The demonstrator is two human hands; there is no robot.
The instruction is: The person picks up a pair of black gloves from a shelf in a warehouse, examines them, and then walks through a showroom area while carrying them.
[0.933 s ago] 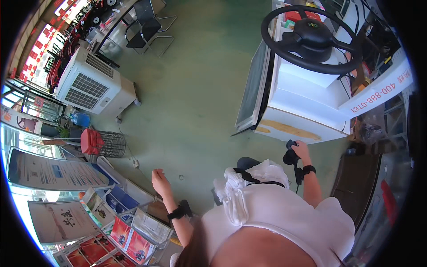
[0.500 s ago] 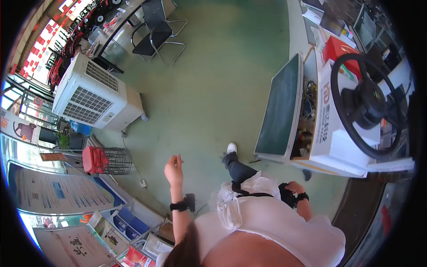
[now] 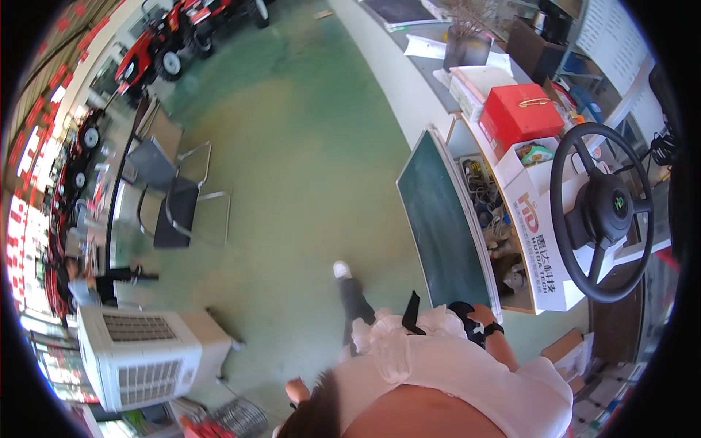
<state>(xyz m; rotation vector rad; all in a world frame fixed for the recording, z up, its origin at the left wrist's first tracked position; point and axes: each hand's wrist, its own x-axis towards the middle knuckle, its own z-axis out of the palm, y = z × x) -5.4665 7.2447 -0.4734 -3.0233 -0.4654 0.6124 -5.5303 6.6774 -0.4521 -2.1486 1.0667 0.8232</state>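
Note:
My left hand (image 3: pixel 297 389) hangs low beside my body, near the air cooler and the wire basket. It is small and partly behind dark hair, so its finger shape cannot be told. On the other side, my right hand (image 3: pixel 482 314) is by my hip, close to the lower edge of a green board (image 3: pixel 445 226). Its fingers look curled against a round black object (image 3: pixel 466 322), whose kind I cannot make out. A black band (image 3: pixel 494 330) circles that wrist. One white shoe (image 3: pixel 341 270) is on the green floor in front of me.
An open cabinet (image 3: pixel 511 270) with jumbled parts stands right, with a red box (image 3: pixel 520 117) and a black steering wheel (image 3: pixel 604 212) beside it. At left are a white air cooler (image 3: pixel 139 358), a wire basket (image 3: pixel 241 418) and a black chair (image 3: pixel 175 212). Red tractors (image 3: pixel 164 47) stand far off.
The view has moved forward and turned left; the air cooler and chair now sit lower in it. My left arm has dropped back, leaving little of its hand visible. The right hand stays by my hip.

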